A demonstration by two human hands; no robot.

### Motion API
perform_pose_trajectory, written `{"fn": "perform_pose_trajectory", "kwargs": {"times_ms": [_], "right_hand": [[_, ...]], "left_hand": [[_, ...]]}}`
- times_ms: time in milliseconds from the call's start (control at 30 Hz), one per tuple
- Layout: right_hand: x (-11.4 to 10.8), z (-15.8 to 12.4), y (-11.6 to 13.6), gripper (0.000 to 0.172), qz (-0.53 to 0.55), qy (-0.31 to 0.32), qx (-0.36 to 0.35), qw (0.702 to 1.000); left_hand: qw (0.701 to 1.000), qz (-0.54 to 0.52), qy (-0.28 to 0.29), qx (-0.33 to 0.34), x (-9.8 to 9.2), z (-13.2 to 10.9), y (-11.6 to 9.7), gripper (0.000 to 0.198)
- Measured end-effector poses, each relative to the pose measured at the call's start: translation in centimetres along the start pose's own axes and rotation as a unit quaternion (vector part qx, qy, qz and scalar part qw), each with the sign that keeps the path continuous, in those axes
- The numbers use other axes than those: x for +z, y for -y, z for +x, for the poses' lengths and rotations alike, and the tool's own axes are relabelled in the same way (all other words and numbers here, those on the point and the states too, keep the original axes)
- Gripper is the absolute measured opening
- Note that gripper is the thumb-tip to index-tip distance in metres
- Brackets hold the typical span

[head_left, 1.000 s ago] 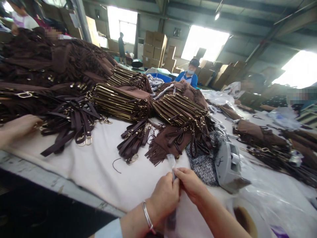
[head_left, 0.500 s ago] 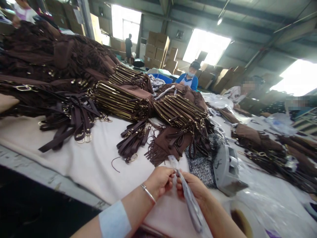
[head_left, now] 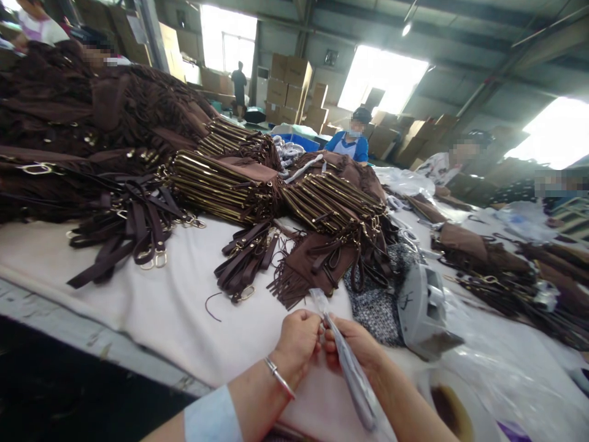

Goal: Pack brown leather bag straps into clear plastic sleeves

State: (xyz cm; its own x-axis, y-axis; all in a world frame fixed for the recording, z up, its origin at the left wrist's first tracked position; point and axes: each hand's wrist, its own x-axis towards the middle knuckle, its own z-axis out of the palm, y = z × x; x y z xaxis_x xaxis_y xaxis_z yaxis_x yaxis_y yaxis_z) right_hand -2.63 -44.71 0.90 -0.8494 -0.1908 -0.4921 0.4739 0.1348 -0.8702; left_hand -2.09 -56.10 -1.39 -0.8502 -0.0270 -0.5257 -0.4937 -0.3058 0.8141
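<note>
A long, narrow strip wrapped in clear plastic [head_left: 353, 376] slants down from my fingers toward the lower edge of the view. My right hand [head_left: 354, 350] is closed around it near its upper end, where the loose plastic sticks up past the fingers. Right beside it, my left hand [head_left: 297, 341] has its fingers curled into a pinch; what they grip is hidden. Just beyond my hands lies a brown fringed suede piece [head_left: 313, 270]. Dark brown straps with gold clasps [head_left: 243, 261] rest to its left on the pale cloth-covered table [head_left: 175, 313].
Stacked brown bags with gold zippers [head_left: 225, 187] and a large fringed heap [head_left: 105, 104] fill the far left. A white tape dispenser [head_left: 421, 310] stands to the right, with a tape roll [head_left: 448, 408] and clear plastic sheeting [head_left: 501, 380] nearer. Several people are around the tables.
My left hand has turned slightly, with its wrist a little lower and its fingers curled tighter beside the right hand. The wrapped strip stays in nearly the same place. The view has shifted slightly.
</note>
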Motion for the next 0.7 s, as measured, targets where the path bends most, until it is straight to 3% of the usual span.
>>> {"fn": "perform_pose_trajectory", "kwargs": {"times_ms": [67, 167, 233, 333, 433, 567, 633, 700], "right_hand": [[0.0, 0.1, -0.4, 0.045, 0.083, 0.024, 0.072, 0.994], [-0.3, 0.3, -1.0, 0.041, 0.107, -0.014, 0.056, 0.993], [-0.6, 0.4, -1.3, 0.040, 0.048, -0.049, 0.023, 0.997], [-1.1, 0.5, -1.0, 0.036, -0.130, -0.101, -0.049, 0.985], [-0.8, 0.4, -0.5, 0.032, -0.312, -0.155, -0.120, 0.929], [0.5, 0.0, -0.4, 0.025, -0.482, -0.215, -0.133, 0.839], [1.1, -0.2, -0.6, 0.022, -0.526, -0.220, -0.124, 0.812], [1.6, -0.4, -0.7, 0.020, -0.537, -0.210, -0.120, 0.808]], "left_hand": [[1.000, 0.017, 0.000, 0.014, -0.1, 0.3, -0.1, 0.011], [0.989, 0.114, 0.000, 0.097, -0.7, 0.9, -0.4, 0.014], [0.961, 0.208, 0.016, 0.179, -1.3, 1.3, -0.8, 0.015], [0.911, 0.308, 0.067, 0.265, -2.2, 1.8, -1.7, 0.018], [0.855, 0.382, 0.107, 0.332, -2.7, 2.0, -2.5, 0.022], [0.776, 0.477, 0.115, 0.396, -2.9, 1.9, -2.8, 0.025], [0.758, 0.504, 0.121, 0.396, -3.0, 1.5, -2.8, 0.026], [0.757, 0.512, 0.139, 0.381, -3.1, 0.9, -2.8, 0.025]]}}
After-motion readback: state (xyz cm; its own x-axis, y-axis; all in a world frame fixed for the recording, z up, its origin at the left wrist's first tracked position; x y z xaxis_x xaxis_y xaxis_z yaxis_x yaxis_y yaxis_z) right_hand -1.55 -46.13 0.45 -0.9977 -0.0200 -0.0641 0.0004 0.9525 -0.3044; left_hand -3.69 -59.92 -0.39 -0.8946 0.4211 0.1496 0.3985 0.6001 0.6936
